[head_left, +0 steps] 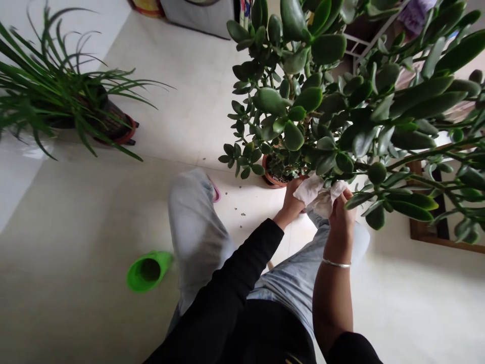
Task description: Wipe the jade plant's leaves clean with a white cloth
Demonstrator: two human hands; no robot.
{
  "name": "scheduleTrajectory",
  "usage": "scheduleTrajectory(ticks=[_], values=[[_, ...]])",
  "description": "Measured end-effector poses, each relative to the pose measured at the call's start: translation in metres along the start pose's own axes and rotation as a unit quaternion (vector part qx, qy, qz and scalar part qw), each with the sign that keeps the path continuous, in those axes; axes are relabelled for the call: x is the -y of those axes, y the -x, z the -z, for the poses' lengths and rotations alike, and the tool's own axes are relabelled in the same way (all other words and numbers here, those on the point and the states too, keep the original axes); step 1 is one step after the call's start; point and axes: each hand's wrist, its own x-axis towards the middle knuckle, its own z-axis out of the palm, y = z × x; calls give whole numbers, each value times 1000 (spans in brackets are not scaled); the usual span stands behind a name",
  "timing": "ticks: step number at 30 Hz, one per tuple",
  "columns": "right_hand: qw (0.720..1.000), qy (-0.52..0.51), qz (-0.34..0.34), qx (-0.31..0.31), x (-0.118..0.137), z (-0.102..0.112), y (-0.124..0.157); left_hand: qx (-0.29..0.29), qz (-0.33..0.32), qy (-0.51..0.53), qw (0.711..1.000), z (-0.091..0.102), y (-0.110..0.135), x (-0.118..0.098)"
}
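A tall jade plant (pixel 341 101) with thick oval leaves grows from a terracotta pot (pixel 271 178) on the floor. Both hands are raised under its lower branches. My left hand (pixel 292 202) is closed on one end of a white cloth (pixel 316 192). My right hand (pixel 343 215), with a silver bangle at the wrist, is closed on the other end, right below a leafy branch. The cloth touches the leaves above it. My knees in grey trousers show beneath the arms.
A green watering can (pixel 148 270) lies on the pale tiled floor at lower left. A spiky-leaved plant (pixel 56 101) in a dark pot stands at far left. A wooden frame (pixel 435 232) is at right. Small fallen bits dot the floor near the pot.
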Motion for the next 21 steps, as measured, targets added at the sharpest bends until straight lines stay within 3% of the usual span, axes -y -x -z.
scheduleTrajectory(ticks=[9, 15, 21], values=[[999, -29, -12, -28, 3, -8, -9, 8, 7, -16, 1000, -1, 0, -11], [999, -40, -12, -9, 10, -12, -2, 20, -6, -25, 999, -4, -1, -8], [999, -44, -10, -4, 12, -13, -4, 55, -50, -27, 997, -11, -3, -11]])
